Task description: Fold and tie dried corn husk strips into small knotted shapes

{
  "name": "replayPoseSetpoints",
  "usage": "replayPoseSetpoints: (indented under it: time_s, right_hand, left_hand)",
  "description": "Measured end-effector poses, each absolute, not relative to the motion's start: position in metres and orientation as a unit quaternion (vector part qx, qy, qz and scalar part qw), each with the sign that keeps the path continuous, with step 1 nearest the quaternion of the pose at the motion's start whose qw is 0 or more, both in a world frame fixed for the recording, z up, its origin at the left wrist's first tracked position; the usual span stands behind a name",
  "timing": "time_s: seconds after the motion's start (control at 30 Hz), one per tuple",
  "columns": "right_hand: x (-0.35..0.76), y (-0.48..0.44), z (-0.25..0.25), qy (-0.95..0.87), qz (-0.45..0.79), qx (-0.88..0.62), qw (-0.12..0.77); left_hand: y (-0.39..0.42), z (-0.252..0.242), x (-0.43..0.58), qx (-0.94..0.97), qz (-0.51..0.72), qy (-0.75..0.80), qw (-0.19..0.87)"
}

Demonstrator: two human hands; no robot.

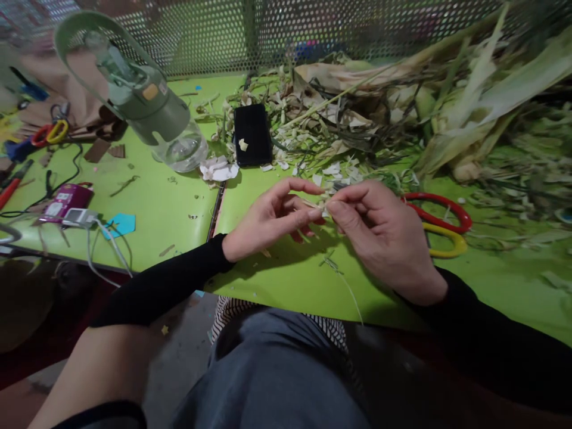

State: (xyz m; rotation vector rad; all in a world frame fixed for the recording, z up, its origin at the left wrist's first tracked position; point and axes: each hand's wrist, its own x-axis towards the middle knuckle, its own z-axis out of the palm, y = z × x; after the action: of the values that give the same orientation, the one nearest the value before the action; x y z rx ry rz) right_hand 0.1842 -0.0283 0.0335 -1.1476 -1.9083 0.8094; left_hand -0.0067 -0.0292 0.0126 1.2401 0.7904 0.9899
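Over the green table [263, 280], both hands meet at a small pale strip of corn husk [325, 205]. My left hand [274, 217] pinches its left end between thumb and fingertips. With thumb and forefinger pressed together, my right hand [386, 232] grips the other end. The fingers cover much of the strip, so its full shape is hidden. Below it lies a tangled bit of thin green fibre [331, 262] with a long pale tail. Scissors with a red loop [467, 217] and a yellow loop rest just beyond my right wrist, partly hidden by the hand.
Behind the hands lies a heap of corn husks [348, 113] and scraps. A black phone [253, 131] and a green-lidded water bottle [156, 107] stand or lie to the left. Further left are a purple box [67, 201], a white cable [114, 244] and more scissors [57, 132]. Perforated mesh [210, 42] backs the table.
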Motion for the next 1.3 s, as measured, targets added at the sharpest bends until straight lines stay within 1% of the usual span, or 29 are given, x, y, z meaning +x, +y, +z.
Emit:
replayPoseSetpoints:
  time_s: [0.07, 0.13, 0.27, 0.37, 0.43, 0.53, 0.63, 0.73, 0.83, 1.0, 1.07, 1.13, 1.23, 1.3]
  right_hand:
    - [0.184, -0.029, 0.032, -0.763, 0.280, -0.440, 0.383]
    - [0.185, -0.027, 0.030, -0.768, 0.279, -0.421, 0.394]
    - [0.188, -0.021, 0.028, -0.706, 0.372, -0.428, 0.423]
    - [0.187, -0.016, 0.029, -0.683, 0.429, -0.436, 0.399]
    - [0.186, -0.014, 0.030, -0.682, 0.449, -0.434, 0.381]
    - [0.185, -0.013, 0.031, -0.673, 0.463, -0.432, 0.382]
    - [0.186, -0.014, 0.031, -0.665, 0.475, -0.433, 0.381]
    - [0.187, -0.015, 0.031, -0.679, 0.464, -0.426, 0.378]
    - [0.186, -0.016, 0.029, -0.719, 0.406, -0.410, 0.387]
    - [0.186, -0.017, 0.024, -0.775, 0.298, -0.388, 0.400]
    - [0.187, -0.017, 0.023, -0.783, 0.269, -0.387, 0.405]
    - [0.187, -0.017, 0.021, -0.776, 0.266, -0.401, 0.407]
    - [0.187, -0.015, 0.020, -0.740, 0.323, -0.428, 0.405]
    - [0.186, -0.012, 0.021, -0.716, 0.364, -0.440, 0.401]
  left_hand:
    - [-0.029, 0.010, -0.007, 0.567, 0.448, 0.351, 0.596]
    - [-0.030, 0.007, -0.007, 0.595, 0.466, 0.357, 0.550]
    - [-0.033, 0.005, -0.006, 0.649, 0.498, 0.360, 0.449]
    - [-0.033, 0.005, -0.008, 0.697, 0.496, 0.342, 0.388]
    - [-0.031, 0.004, -0.010, 0.731, 0.483, 0.318, 0.362]
    - [-0.028, 0.001, -0.013, 0.760, 0.465, 0.291, 0.350]
    - [-0.028, -0.001, -0.012, 0.754, 0.460, 0.289, 0.368]
    - [-0.030, -0.001, -0.010, 0.718, 0.478, 0.322, 0.390]
    - [-0.032, 0.000, -0.009, 0.689, 0.496, 0.357, 0.391]
    - [-0.031, 0.003, -0.008, 0.682, 0.494, 0.360, 0.401]
    - [-0.030, 0.006, -0.008, 0.665, 0.476, 0.366, 0.445]
    - [-0.029, 0.009, -0.009, 0.625, 0.447, 0.371, 0.521]
    - [-0.026, 0.011, -0.010, 0.530, 0.394, 0.361, 0.659]
    - [-0.024, 0.012, -0.012, 0.460, 0.367, 0.348, 0.730]
